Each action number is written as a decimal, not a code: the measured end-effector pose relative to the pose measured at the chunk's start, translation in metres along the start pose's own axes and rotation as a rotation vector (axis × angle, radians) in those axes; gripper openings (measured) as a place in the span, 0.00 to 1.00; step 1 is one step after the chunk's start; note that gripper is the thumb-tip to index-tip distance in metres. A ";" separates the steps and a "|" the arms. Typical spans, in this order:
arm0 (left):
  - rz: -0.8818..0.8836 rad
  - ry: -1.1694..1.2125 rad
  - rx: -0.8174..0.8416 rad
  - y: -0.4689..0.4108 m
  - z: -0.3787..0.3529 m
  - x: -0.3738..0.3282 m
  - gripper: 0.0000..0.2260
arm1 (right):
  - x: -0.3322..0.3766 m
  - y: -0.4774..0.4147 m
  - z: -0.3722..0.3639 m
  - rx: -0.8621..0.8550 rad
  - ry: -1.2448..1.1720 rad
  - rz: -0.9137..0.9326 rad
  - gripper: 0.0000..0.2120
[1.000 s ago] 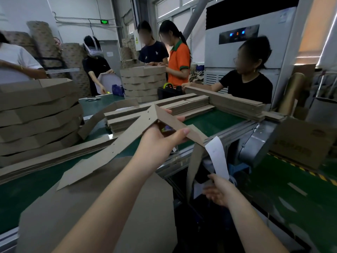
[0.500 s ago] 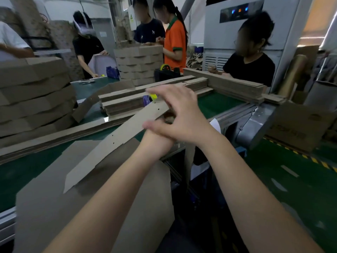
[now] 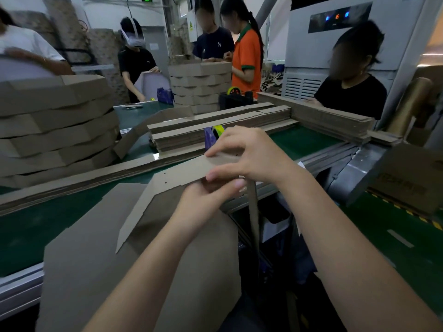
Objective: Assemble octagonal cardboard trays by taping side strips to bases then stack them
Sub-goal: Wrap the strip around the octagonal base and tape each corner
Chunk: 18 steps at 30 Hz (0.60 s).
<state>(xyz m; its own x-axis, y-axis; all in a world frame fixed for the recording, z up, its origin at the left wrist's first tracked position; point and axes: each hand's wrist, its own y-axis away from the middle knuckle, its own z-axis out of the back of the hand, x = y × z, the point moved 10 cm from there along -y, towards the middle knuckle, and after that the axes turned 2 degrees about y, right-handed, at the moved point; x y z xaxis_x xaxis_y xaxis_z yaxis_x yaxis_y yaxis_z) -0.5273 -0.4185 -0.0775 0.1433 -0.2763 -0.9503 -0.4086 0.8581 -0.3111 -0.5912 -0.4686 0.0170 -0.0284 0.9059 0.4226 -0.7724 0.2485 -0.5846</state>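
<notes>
A long brown cardboard side strip (image 3: 172,178) slants from lower left up to my hands, and its far part hangs down over the table edge. My left hand (image 3: 206,200) grips the strip from below at the fold. My right hand (image 3: 249,156) lies over the top of it, fingers curled on its upper edge and thumb under the lower edge. A flat cardboard base (image 3: 100,259) lies on the green table (image 3: 28,226) under the strip. A purple tape dispenser (image 3: 212,137) with a yellow-green roll stands just behind my right hand.
A tall stack of finished trays (image 3: 55,125) stands at the left. Piles of flat strips (image 3: 215,125) run across the table behind my hands, with another tray stack (image 3: 200,87) further back. Several people stand around the table. The table's metal edge (image 3: 335,159) drops off at the right.
My right hand came up from below the table edge and settled over the strip beside my left hand. The white slip it was holding is gone from view. The strip now lies lower and flatter.
</notes>
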 end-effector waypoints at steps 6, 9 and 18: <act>0.010 0.593 -0.123 0.018 0.050 -0.003 0.33 | -0.014 0.008 0.009 -0.033 -0.145 -0.041 0.22; -0.061 0.736 -0.191 0.024 0.067 -0.016 0.29 | -0.018 0.008 0.011 -0.021 -0.146 -0.049 0.24; -0.133 0.771 -0.262 0.017 0.071 -0.038 0.12 | -0.047 0.011 0.012 0.094 -0.133 -0.187 0.25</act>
<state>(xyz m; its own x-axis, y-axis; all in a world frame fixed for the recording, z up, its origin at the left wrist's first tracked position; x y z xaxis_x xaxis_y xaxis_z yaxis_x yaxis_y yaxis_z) -0.4757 -0.3630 -0.0457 -0.4146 -0.6698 -0.6160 -0.6424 0.6949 -0.3233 -0.6059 -0.5119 -0.0011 0.0420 0.7925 0.6084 -0.8272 0.3691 -0.4236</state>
